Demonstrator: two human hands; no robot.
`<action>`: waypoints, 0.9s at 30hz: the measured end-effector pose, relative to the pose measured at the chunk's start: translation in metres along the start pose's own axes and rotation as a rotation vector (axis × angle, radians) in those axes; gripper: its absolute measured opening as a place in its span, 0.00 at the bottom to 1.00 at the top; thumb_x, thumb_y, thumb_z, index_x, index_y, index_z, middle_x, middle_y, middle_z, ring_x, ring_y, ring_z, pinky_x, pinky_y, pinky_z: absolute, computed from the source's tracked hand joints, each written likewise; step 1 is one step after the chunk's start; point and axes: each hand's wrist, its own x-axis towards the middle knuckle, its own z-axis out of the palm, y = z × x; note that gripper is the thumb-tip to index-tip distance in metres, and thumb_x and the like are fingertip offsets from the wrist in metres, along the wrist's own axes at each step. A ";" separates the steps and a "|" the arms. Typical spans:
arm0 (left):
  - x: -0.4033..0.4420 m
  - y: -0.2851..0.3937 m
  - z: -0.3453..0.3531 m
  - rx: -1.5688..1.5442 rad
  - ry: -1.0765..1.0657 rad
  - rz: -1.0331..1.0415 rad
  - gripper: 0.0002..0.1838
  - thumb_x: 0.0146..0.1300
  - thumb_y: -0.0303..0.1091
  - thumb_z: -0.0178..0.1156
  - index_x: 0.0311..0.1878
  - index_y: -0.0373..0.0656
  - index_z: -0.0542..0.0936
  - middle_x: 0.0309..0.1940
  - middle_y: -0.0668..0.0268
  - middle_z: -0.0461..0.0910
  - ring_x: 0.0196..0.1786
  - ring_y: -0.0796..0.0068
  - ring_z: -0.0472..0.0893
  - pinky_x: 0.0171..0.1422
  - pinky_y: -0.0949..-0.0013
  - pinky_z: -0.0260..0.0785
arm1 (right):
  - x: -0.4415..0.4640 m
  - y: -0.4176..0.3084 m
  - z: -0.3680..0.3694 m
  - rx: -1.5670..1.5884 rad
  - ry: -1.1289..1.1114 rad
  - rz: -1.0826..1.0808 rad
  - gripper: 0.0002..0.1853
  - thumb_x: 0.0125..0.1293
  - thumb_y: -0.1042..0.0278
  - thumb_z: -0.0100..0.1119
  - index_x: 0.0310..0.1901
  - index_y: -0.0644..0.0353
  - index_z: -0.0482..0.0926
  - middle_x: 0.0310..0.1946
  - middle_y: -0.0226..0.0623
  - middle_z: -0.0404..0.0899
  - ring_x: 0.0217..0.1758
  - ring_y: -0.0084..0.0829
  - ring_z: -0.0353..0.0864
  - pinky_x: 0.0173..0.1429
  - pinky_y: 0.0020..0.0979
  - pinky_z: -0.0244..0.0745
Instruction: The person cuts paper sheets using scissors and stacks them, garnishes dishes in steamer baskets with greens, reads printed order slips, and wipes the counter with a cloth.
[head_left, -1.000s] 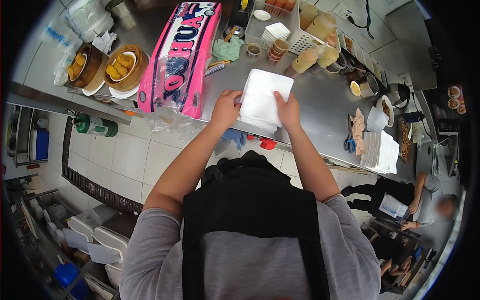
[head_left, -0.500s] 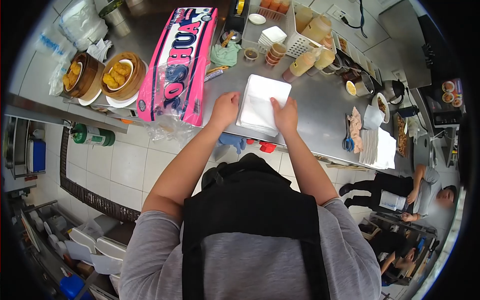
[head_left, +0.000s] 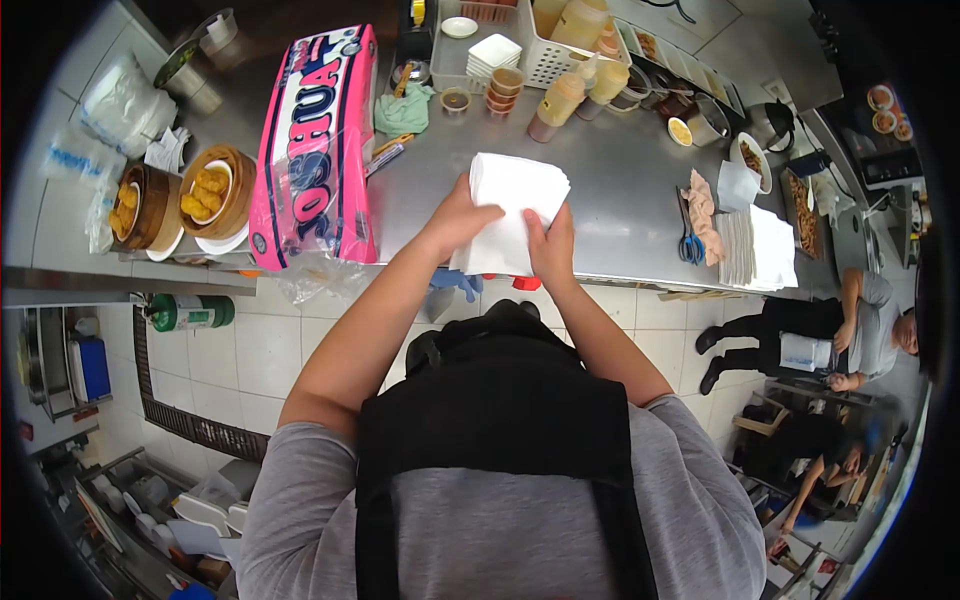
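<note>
Both hands grip a stack of white paper napkins (head_left: 512,190) over the front edge of the steel counter (head_left: 420,200). My left hand (head_left: 466,214) holds the stack's left side, its thumb on top. On the right side, my right hand (head_left: 551,244) holds it with the thumb on top and the other fingers along the edge or beneath, partly hidden. To the left lies a pink "JOSHUA" package (head_left: 318,150) in clear plastic. A green cloth (head_left: 403,112) and sauce bottles (head_left: 556,104) stand beyond the stack.
Bamboo steamers (head_left: 215,192) with yellow food stand at the left. Blue-handled scissors (head_left: 690,246), a pinkish cloth (head_left: 703,215) and another napkin stack (head_left: 770,250) lie at the right. A white basket (head_left: 550,65) is at the back. Two people are at the far right.
My left hand, earlier closed beside the stack, has come onto its left side with the thumb on top. The stack is now lifted and tilted between both hands. The view has shifted.
</note>
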 end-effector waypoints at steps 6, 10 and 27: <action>-0.021 0.015 0.017 -0.008 -0.137 0.351 0.39 0.54 0.21 0.59 0.68 0.40 0.53 0.59 0.60 0.66 0.62 0.72 0.67 0.66 0.69 0.59 | 0.010 -0.033 -0.068 0.678 -0.223 0.158 0.19 0.62 0.69 0.63 0.51 0.67 0.71 0.50 0.36 0.77 0.53 0.28 0.74 0.59 0.31 0.69; -0.017 0.019 0.032 -0.038 -0.120 0.459 0.37 0.55 0.15 0.59 0.68 0.41 0.57 0.55 0.65 0.70 0.60 0.77 0.69 0.64 0.73 0.61 | 0.013 -0.035 -0.102 0.539 -0.301 0.075 0.18 0.58 0.78 0.62 0.51 0.64 0.74 0.47 0.33 0.80 0.51 0.25 0.77 0.59 0.29 0.69; 0.013 0.001 0.056 0.104 0.058 0.506 0.25 0.67 0.32 0.48 0.67 0.41 0.59 0.59 0.60 0.70 0.63 0.66 0.68 0.70 0.68 0.54 | 0.040 -0.009 -0.099 0.615 -0.285 -0.130 0.20 0.61 0.77 0.61 0.55 0.62 0.72 0.51 0.38 0.79 0.57 0.27 0.75 0.61 0.35 0.70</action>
